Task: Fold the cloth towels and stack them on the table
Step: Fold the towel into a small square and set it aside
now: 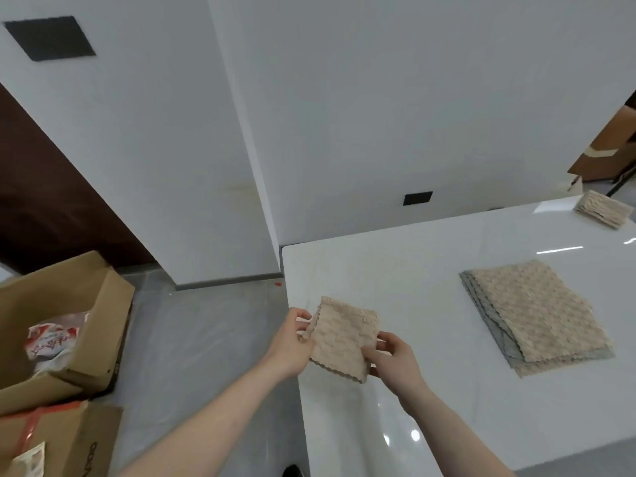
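Hands meet over the near left corner of the white glossy surface (pixel 430 277), and between them is a small folded beige towel (pixel 344 337), square in shape, with a bumpy waffle-like weave and zigzag edges. The left hand (pixel 292 342) pinches its left edge between thumb and fingers; the right hand (pixel 395 356) grips the lower right corner with curled fingers. The towel is held slightly above the surface, I think, but the angle makes this hard to judge.

To the right, well apart, a flat pile of unfolded towels (pixel 537 315) lies on the surface, beige on top and grey cloth showing under it at the left edge. At the far right corner sits a low stack of folded beige towels (pixel 604 208).

On the grey floor at left stands an open cardboard box (pixel 86 325) with red-and-white plastic bags (pixel 55 342) inside, and a second box (pixel 69 438) is in front of it.
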{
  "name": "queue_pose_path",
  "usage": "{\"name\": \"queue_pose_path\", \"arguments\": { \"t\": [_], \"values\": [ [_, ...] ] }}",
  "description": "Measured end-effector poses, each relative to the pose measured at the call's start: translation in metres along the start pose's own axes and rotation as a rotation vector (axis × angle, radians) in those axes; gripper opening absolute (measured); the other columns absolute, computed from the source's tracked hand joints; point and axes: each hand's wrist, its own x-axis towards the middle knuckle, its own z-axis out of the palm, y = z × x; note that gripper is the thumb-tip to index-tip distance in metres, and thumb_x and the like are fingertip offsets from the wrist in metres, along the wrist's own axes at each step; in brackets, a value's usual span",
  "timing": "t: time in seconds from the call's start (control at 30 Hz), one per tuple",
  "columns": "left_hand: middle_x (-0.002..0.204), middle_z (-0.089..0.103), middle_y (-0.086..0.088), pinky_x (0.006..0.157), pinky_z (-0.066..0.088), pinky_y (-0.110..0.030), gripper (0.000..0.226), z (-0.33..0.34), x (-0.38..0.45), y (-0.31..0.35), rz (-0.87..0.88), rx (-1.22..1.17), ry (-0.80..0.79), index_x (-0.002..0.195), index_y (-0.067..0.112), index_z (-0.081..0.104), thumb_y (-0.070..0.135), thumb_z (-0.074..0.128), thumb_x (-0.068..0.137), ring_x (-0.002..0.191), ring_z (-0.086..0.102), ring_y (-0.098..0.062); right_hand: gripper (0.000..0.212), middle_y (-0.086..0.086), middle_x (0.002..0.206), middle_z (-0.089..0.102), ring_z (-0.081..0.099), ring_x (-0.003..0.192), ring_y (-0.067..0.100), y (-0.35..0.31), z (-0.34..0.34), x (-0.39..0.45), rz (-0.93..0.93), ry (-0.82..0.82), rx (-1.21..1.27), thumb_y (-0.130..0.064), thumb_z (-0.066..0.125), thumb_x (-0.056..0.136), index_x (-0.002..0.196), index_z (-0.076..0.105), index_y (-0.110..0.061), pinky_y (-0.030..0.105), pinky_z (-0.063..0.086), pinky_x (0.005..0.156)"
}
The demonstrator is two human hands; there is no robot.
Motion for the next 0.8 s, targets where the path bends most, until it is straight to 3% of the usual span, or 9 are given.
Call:
{"name": "queue_pose_path", "arguments": {
  "t": [0.2,0.33,0.4,0.5,0.6,0.7,0.8],
  "values": [
    [0.115,0.063,0.007,0.059,0.045,-0.020,0.034,-0.002,0.024,0.005,0.037,0.059,-0.030,0.100,0.030,0.055,-0.001,0.044,0.092,0.070,0.053,-0.010,0.048,0.006,0.110,0.073,0.077,0.089,0.020,-0.007,-0.003,0.022,0.003,0.023,0.010,-0.009,0.072,0.086,0.130,0.060,-0.022,0.043,0.065,0.078],
    [0.100,0.067,-0.005,0.049,0.038,-0.023,0.045,-0.004,0.050,-0.001,-0.011,0.065,-0.060,0.105,0.030,0.065,-0.005,0.042,0.089,0.054,0.045,-0.012,0.058,0.003,0.112,0.072,0.077,0.087,0.017,-0.010,0.009,0.046,0.011,0.010,-0.052,-0.011,0.070,0.084,0.138,0.054,-0.022,0.039,0.065,0.076],
    [0.093,0.064,-0.001,0.046,0.038,-0.020,0.045,-0.008,0.066,-0.002,-0.024,0.072,-0.068,0.109,0.028,0.065,-0.005,0.041,0.090,0.048,0.043,-0.007,0.062,0.002,0.112,0.071,0.077,0.086,0.017,-0.012,0.018,0.060,0.020,0.012,-0.071,-0.012,0.070,0.084,0.141,0.051,-0.022,0.040,0.065,0.076],
    [0.119,0.063,0.005,0.063,0.050,-0.015,0.046,-0.019,0.100,0.000,0.001,0.094,-0.095,0.111,0.034,0.063,-0.003,0.048,0.088,0.081,0.061,-0.005,0.068,-0.001,0.112,0.070,0.077,0.083,0.017,-0.021,0.035,0.090,0.015,0.028,-0.113,-0.015,0.071,0.084,0.146,0.046,-0.024,0.044,0.064,0.080],
    [0.126,0.061,0.008,0.076,0.052,-0.016,0.048,-0.033,0.145,0.003,0.002,0.131,-0.122,0.108,0.040,0.060,-0.001,0.050,0.085,0.103,0.061,-0.005,0.070,-0.002,0.112,0.067,0.076,0.082,0.019,-0.034,0.056,0.127,0.009,0.061,-0.140,-0.015,0.069,0.086,0.149,0.040,-0.027,0.046,0.064,0.078],
    [0.128,0.059,0.009,0.071,0.044,-0.003,0.047,-0.044,0.197,0.001,0.007,0.172,-0.145,0.113,0.035,0.060,-0.002,0.048,0.087,0.110,0.058,-0.006,0.072,-0.004,0.114,0.064,0.075,0.081,0.020,-0.047,0.081,0.164,-0.008,0.094,-0.169,-0.014,0.065,0.089,0.151,0.033,-0.032,0.040,0.064,0.071],
    [0.128,0.058,0.007,0.062,0.044,-0.004,0.046,-0.053,0.247,-0.007,-0.004,0.207,-0.159,0.115,0.031,0.059,-0.004,0.045,0.088,0.105,0.057,-0.008,0.072,-0.009,0.115,0.060,0.075,0.080,0.012,-0.053,0.105,0.198,-0.028,0.128,-0.213,-0.011,0.060,0.093,0.152,0.027,-0.037,0.028,0.060,0.062]
  ]
}}
